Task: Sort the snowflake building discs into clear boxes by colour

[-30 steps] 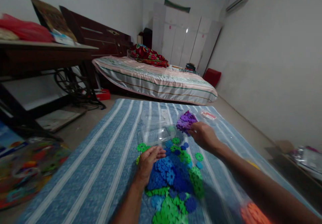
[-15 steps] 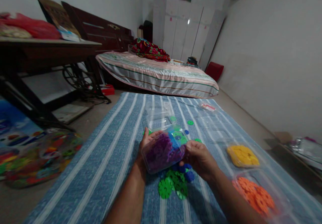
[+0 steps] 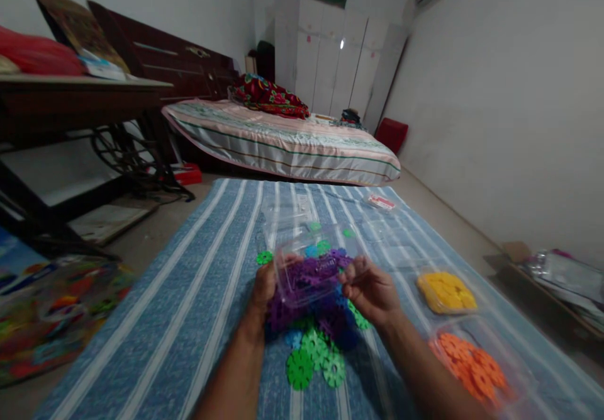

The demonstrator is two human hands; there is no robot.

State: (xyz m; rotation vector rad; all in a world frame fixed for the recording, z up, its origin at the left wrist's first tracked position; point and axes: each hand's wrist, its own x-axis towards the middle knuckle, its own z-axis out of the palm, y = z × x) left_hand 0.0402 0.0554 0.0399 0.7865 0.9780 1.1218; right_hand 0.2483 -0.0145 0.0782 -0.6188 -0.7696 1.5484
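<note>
Between my hands is a clear plastic box [image 3: 287,262], tilted over the cloth. My left hand [image 3: 265,286] grips its left side, and my right hand [image 3: 372,289] holds its right edge with bent fingers. Purple notched discs [image 3: 285,310] lie heaped under and behind the box; through the clear plastic I cannot tell whether some are still inside. Green notched discs [image 3: 300,368] lie in front of the heap, with blue ones mixed in. A single green disc [image 3: 264,257] rests left of the box, near my left hand.
On the right of the striped blue cloth [image 3: 189,294] stand a box of yellow discs [image 3: 447,292] and an open box of orange discs [image 3: 472,366]. Clear lids and boxes lie farther back. A sewing-machine table [image 3: 94,86] stands left, a bed [image 3: 283,146] beyond.
The box has been tipped, and purple discs have spilled from it onto the cloth over the green and blue ones. Both hands still hold the box. The view has shifted slightly.
</note>
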